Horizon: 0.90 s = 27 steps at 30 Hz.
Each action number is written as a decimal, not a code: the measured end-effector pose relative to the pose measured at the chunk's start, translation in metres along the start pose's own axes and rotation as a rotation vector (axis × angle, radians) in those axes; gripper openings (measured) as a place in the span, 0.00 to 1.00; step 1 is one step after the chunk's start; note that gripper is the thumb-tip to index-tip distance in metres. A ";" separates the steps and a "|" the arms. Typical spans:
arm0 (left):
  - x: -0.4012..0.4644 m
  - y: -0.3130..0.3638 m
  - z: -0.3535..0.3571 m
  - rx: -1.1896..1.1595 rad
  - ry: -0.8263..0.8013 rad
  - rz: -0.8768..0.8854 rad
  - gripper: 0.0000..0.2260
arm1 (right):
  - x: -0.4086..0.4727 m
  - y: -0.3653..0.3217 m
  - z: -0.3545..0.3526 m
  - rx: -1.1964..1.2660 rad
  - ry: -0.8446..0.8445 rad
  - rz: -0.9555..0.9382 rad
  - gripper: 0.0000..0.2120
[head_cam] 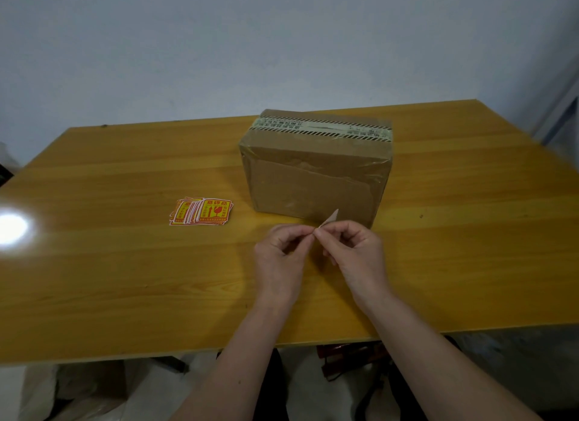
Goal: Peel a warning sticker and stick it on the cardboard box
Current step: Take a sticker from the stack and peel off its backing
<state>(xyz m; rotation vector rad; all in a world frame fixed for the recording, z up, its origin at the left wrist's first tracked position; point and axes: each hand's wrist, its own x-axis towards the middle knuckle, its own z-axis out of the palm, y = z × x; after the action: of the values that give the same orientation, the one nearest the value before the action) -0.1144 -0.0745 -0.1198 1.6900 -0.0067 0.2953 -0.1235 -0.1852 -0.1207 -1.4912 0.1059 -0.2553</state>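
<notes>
A brown cardboard box [316,176], sealed with striped tape on top, stands on the wooden table [125,264] right of centre. A fanned pile of orange-and-red warning stickers [202,212] lies to its left. In front of the box, my left hand [279,257] and my right hand [351,251] meet fingertip to fingertip, pinching one sticker [329,218] between them. I see it edge-on, with only its pale back corner sticking up above the fingers. Its printed face is hidden.
A bright light glare [12,229] sits on the table's left side. The table's near edge runs below my forearms, with bags and dark items on the floor underneath. A pale wall stands behind the table.
</notes>
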 end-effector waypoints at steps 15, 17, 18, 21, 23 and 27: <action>-0.001 0.004 -0.001 0.009 -0.037 -0.032 0.09 | 0.001 0.002 -0.001 -0.004 0.003 0.009 0.02; 0.000 0.003 -0.001 -0.006 -0.038 -0.061 0.08 | 0.001 0.002 -0.001 -0.023 0.003 0.015 0.03; 0.000 0.002 0.000 -0.018 -0.036 -0.074 0.09 | 0.001 0.002 -0.001 -0.034 0.002 0.018 0.03; 0.001 0.003 -0.001 -0.069 -0.052 -0.111 0.09 | 0.001 0.002 -0.001 -0.056 -0.006 0.012 0.03; 0.001 0.004 -0.002 -0.085 -0.065 -0.128 0.10 | 0.001 0.001 -0.001 -0.054 -0.012 0.010 0.03; 0.002 0.004 -0.004 -0.125 -0.080 -0.149 0.11 | 0.001 0.001 -0.001 -0.052 -0.021 0.015 0.03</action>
<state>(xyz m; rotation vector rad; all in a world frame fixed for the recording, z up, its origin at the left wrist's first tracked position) -0.1133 -0.0711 -0.1154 1.5679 0.0405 0.1131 -0.1221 -0.1862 -0.1221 -1.5437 0.1080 -0.2261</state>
